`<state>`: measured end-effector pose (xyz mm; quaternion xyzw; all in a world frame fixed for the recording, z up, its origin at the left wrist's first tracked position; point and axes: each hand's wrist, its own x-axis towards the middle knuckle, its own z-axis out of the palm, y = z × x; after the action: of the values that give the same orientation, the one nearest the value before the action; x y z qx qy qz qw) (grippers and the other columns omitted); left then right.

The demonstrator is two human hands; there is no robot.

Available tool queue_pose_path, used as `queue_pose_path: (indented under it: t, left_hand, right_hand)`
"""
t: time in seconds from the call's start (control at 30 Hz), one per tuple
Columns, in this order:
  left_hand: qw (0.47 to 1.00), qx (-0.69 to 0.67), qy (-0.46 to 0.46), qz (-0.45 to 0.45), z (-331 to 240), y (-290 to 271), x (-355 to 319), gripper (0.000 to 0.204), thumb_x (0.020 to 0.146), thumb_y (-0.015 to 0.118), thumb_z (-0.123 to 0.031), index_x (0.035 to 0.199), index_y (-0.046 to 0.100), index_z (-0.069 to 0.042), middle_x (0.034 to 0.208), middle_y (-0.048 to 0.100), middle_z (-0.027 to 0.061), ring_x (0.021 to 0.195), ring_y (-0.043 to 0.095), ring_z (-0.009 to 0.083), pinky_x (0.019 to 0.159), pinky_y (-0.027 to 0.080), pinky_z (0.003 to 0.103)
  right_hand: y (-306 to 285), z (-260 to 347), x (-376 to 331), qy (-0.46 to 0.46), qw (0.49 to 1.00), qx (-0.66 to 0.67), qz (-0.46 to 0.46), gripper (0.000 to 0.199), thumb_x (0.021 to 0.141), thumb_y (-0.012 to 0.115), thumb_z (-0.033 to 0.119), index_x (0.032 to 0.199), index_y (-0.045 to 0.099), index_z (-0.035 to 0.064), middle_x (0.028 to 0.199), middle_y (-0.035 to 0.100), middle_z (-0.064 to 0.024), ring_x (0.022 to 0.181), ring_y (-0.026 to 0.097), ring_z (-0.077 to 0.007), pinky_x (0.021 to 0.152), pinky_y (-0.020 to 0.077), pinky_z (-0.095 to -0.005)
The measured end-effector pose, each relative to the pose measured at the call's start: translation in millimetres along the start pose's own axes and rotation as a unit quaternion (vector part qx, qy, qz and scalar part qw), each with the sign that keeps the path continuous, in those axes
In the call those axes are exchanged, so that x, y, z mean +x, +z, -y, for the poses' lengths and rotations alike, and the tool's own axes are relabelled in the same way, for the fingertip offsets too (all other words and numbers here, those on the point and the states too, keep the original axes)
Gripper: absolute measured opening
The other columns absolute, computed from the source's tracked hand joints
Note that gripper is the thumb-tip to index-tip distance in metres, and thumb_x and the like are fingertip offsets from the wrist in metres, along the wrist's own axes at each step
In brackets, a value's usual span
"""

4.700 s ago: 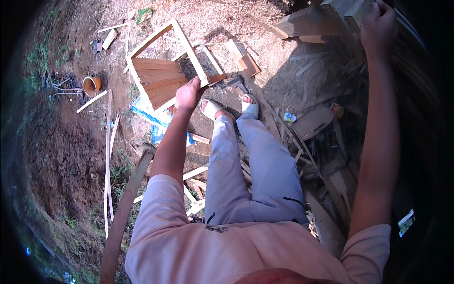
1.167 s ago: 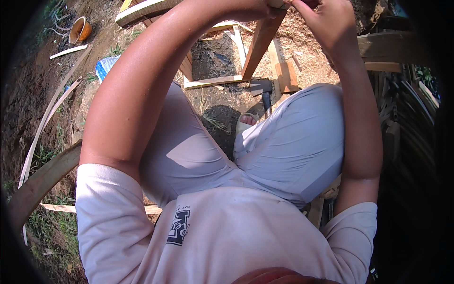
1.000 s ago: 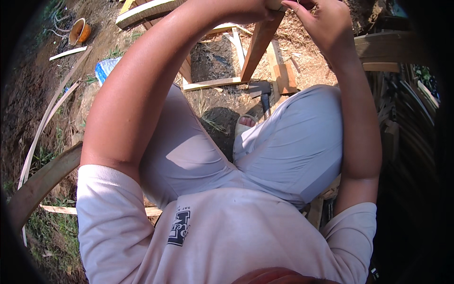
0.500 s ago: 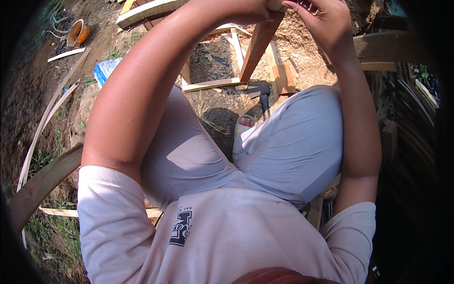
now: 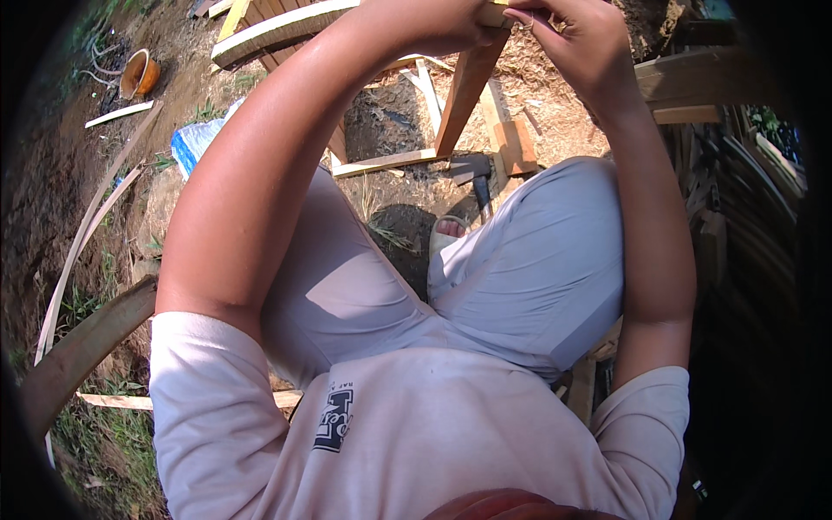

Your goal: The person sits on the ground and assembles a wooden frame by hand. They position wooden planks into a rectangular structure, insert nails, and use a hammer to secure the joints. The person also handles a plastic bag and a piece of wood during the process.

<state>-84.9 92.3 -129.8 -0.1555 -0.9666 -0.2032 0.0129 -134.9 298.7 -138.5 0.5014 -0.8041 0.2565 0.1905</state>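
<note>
At the top edge, my left hand [image 5: 451, 24] is closed round the end of a pale wooden bar [image 5: 496, 15] on a wooden frame, its fingers partly cut off by the picture's edge. A brown wooden leg [image 5: 468, 95] of that frame slants down below it. My right hand [image 5: 585, 39] is just right of the bar's end. Thumb and fingers are pinched together there, and what they hold is too small to make out. Left of my left forearm a thick curved board [image 5: 277, 33] shows.
A hatchet [image 5: 472, 169] lies on the ground by my sandalled foot [image 5: 451, 227], beside a brown wood block [image 5: 516, 147]. Wood shavings [image 5: 550, 108] cover the ground ahead. Leftward are an orange bucket [image 5: 139, 74], a blue-and-white sack [image 5: 191, 143] and curved strips [image 5: 82, 230]. Timber [image 5: 711, 87] stands right.
Both hands have shifted slightly left, staying at the bar's end. The view has moved a little; the hands' hold looks the same.
</note>
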Motion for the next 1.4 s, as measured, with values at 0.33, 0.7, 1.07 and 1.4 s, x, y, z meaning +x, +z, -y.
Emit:
queue_pose_path:
  t: [0.33, 0.7, 1.07, 1.4]
  left_hand:
    - [1.0, 0.009, 0.02, 0.01, 3, -1, 5, 0.028, 0.086, 0.08, -0.033, 0.091, 0.08, -0.005, 0.083, 0.074, 0.0216, 0.079, 0.075, 0.0409, 0.073, 0.059, 0.051]
    - [0.993, 0.054, 0.075, -0.073, 18, 20, 7, 0.035, 0.084, 0.085, -0.027, 0.104, 0.071, -0.003, 0.099, 0.072, 0.0251, 0.095, 0.071, 0.0458, 0.084, 0.058, 0.053]
    - [0.985, -0.011, 0.145, -0.092, 21, 21, 6, 0.045, 0.082, 0.087, -0.022, 0.117, 0.062, -0.008, 0.117, 0.065, 0.0212, 0.113, 0.064, 0.0434, 0.096, 0.054, 0.052]
    - [0.997, 0.02, 0.052, -0.044, 5, 8, 4, 0.032, 0.084, 0.087, -0.028, 0.103, 0.074, -0.005, 0.1, 0.072, 0.0241, 0.093, 0.073, 0.0428, 0.081, 0.059, 0.051]
  right_hand:
    - [1, -3, 2, 0.02, 1.0, 0.019, 0.006, 0.014, 0.081, 0.081, -0.001, 0.092, 0.073, 0.0023, 0.085, 0.073, -0.0154, 0.08, 0.073, -0.0333, 0.072, 0.0587, -0.0405]
    - [-1, -6, 1, 0.014, 1.0, -0.002, 0.022, 0.014, 0.08, 0.082, 0.002, 0.09, 0.072, 0.0037, 0.085, 0.073, -0.0144, 0.081, 0.072, -0.0338, 0.073, 0.0582, -0.0431]
    - [-2, -7, -3, 0.022, 0.999, 0.03, 0.002, 0.015, 0.081, 0.083, 0.002, 0.093, 0.074, 0.0034, 0.087, 0.075, -0.0143, 0.082, 0.074, -0.0331, 0.075, 0.0588, -0.0425]
    - [2, -16, -8, 0.056, 0.995, 0.08, -0.016, 0.013, 0.081, 0.08, -0.001, 0.093, 0.075, 0.0014, 0.086, 0.075, -0.0144, 0.08, 0.075, -0.0291, 0.072, 0.0588, -0.0387]
